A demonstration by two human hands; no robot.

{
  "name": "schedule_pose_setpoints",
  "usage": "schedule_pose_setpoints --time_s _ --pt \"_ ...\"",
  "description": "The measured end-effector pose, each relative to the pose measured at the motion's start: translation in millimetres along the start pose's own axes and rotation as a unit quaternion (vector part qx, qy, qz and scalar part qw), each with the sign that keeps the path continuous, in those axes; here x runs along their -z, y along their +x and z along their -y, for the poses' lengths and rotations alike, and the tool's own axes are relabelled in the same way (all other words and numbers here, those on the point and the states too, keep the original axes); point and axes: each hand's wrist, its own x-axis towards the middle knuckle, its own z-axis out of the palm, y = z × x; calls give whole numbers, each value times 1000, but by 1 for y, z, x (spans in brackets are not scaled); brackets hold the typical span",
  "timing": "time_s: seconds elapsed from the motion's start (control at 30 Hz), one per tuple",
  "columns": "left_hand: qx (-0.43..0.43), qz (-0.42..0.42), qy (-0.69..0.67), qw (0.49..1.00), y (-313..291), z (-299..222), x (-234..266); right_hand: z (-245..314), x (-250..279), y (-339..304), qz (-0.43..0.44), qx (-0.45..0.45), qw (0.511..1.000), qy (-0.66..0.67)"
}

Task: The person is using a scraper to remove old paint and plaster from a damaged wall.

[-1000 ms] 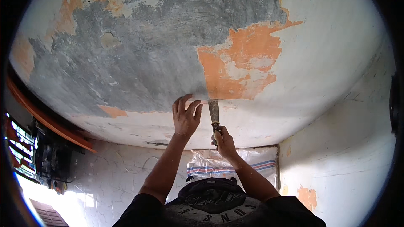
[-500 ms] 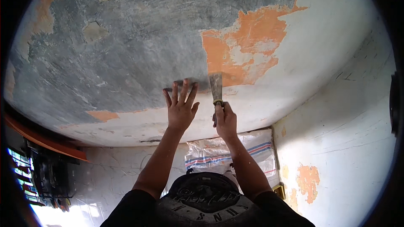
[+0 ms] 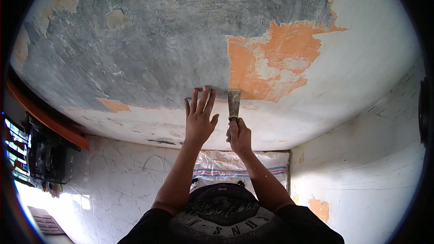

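Note:
In front of me is a wall (image 3: 149, 54) with a large bared grey area, ragged orange patches (image 3: 248, 65) and pale paint around them. My left hand (image 3: 199, 117) is open, its fingers spread and their tips resting on the lower part of the grey area. Just to its right, my right hand (image 3: 240, 136) grips a putty knife (image 3: 233, 104) by its handle. The flat, smeared metal blade points up the wall. Its edge lies at the lower left corner of the larger orange patch, where grey, orange and pale paint meet.
A white plastic sheet (image 3: 266, 162) with blue and red stripes lies below my hands. Pale floor tiles (image 3: 126, 171) spread to the left, with a thin cable across them. An orange ledge (image 3: 49, 117) and dark items stand far left. A side wall (image 3: 361, 153) with peeling spots rises at right.
The putty knife has come down the wall, its blade edge now lower on the orange patch's corner. My left hand keeps its place by the grey area's lower edge. The whole view has shifted somewhat.

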Motion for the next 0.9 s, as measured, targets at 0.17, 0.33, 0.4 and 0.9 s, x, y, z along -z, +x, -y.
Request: schedule_pose_setpoints --time_s 0.17,0.33,0.4,0.9 --pt "12 -8 -12 1000 2 -6 -2 23 6 11 6 58 998 -25" --pt "6 -9 -41 999 2 -7 -6 -31 10 -12 25 -20 998 -51" --pt "2 -6 -39 999 0 -5 -9 -34 10 -11 19 -28 998 -50" --pt "-9 20 -35 999 1 -4 -12 -26 1 -16 31 -63 996 58"
